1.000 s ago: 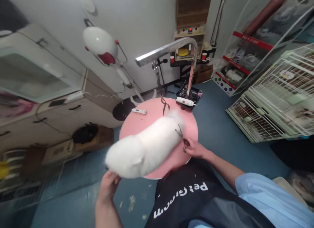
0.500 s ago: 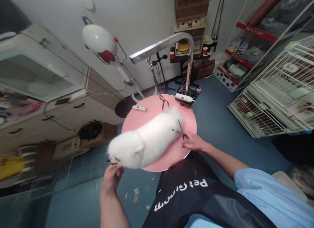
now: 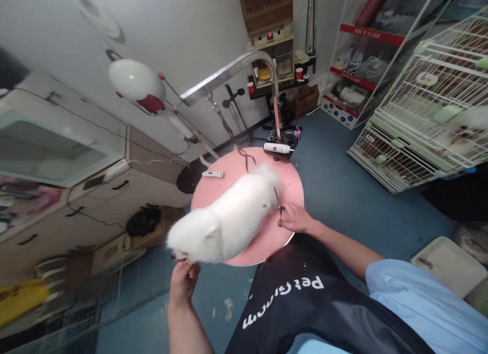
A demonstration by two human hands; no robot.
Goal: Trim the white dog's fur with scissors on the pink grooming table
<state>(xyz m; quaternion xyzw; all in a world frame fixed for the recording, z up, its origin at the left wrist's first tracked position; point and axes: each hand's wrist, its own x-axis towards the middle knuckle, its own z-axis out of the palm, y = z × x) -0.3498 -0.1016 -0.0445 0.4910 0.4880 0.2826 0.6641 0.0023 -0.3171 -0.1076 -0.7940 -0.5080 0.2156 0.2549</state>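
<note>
A fluffy white dog [image 3: 236,206] stands on a round pink grooming table [image 3: 280,237], its head toward the lower left and its tail toward the far side. My left hand [image 3: 185,278] is closed under the dog's muzzle, gripping it at the chin. In my right hand [image 3: 297,217] is a pair of scissors [image 3: 281,210]. Their blades are spread apart at the dog's hind end, with one blade tip against the fur. The dog's legs are mostly hidden beneath its body.
On the table lies a white clipper [image 3: 212,174]. A metal grooming arm [image 3: 229,74] rises over it, with a white bottle [image 3: 277,148] on the holder at its base. A wire cage [image 3: 427,110] with another white dog stands to the right; cabinets [image 3: 95,191] line the left.
The view has shifted slightly, moving the background leftward. My right hand and the scissors sit a little closer to the dog's rear. My left hand stays at the muzzle.
</note>
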